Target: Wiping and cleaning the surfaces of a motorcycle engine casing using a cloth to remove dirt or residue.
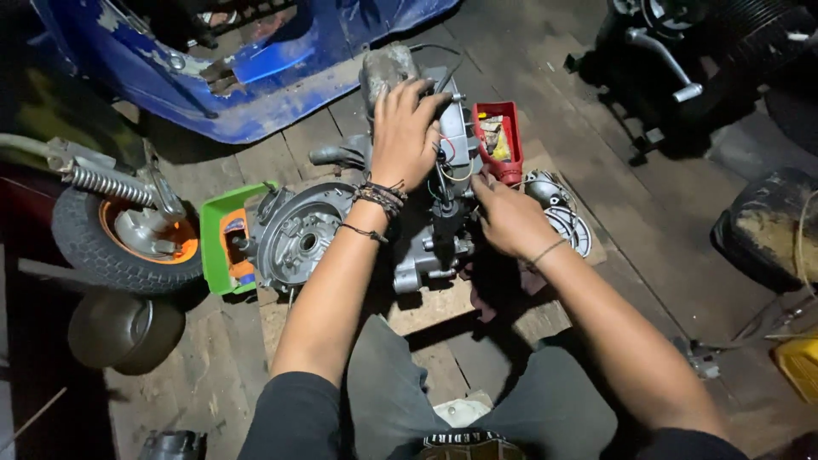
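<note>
The engine point(375, 230) looks heavy, rigid, oily. Left hand point(407, 128) lies spread on top; right hand point(509, 217) pinches wires point(452, 175).

no packages, labels, signs, screens

A blue scooter body panel point(256, 77) lies at the top left. Below it sits a small wheel point(119, 238) with an orange hub and a coil spring point(102, 183). A green tray point(223, 243) rests nearby on the wooden floor point(648, 247). A yellow crate point(799, 365) shows at the right edge.
</note>
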